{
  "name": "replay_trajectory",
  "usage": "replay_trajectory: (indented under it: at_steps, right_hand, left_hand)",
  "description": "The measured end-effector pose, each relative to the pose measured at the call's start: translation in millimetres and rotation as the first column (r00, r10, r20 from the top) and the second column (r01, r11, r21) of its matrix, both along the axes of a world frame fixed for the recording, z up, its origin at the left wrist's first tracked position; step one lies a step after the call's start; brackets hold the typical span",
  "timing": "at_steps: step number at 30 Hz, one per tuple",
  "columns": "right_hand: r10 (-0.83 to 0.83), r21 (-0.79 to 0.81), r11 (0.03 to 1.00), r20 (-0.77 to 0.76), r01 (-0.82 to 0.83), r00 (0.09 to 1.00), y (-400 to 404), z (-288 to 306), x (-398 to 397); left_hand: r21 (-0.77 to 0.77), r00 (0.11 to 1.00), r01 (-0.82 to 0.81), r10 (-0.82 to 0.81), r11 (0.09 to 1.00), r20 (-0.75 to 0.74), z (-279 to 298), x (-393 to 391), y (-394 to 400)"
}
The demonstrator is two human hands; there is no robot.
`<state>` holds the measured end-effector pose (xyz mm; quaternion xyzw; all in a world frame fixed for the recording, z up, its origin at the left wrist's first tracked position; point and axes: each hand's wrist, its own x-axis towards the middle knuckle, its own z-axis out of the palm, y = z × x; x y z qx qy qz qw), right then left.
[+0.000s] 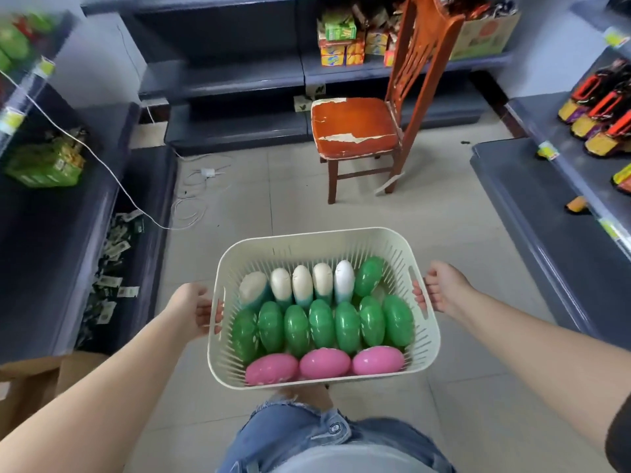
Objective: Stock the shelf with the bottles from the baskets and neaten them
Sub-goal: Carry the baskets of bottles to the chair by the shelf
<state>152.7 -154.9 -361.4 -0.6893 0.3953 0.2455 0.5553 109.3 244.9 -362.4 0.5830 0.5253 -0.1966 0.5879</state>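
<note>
Dark shelf units (pixel 235 80) on three sides, mostly bare. Wooden chair (pixel 358 131) w/ peeling orange seat ahead on tiled floor. Cream slotted basket (pixel 307 242) held up in front at waist level, above floor. L hand (pixel 194 310) curled thru left handle slot, R hand (pixel 440 288) curled thru right one (both gripping). Inside, lying packed in rows: green bottles (pixel 321 324), whitish bottles (pixel 302 283) at far side, pink bottles (pixel 324 363) nearest.
</note>
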Motion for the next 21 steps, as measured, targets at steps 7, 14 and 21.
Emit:
replay_trajectory:
  at_steps: [7,14,21]
  right_hand:
    - [-0.008,-0.035,0.999,-0.009,0.008,1.000,29,-4,126]
    - [-0.037,-0.027,0.999,0.023,0.038,0.999,50,-3,251]
    - [-0.017,-0.035,0.999,0.031,0.018,0.999,58,-21,398]
  left_hand:
    - [-0.020,1.000,0.013,-0.013,1.000,-0.023,-1,124,24]
    - [-0.003,1.000,0.013,-0.013,1.000,0.003,8,259,43]
    - [0.057,1.000,0.005,-0.005,0.998,0.006,7,401,47]
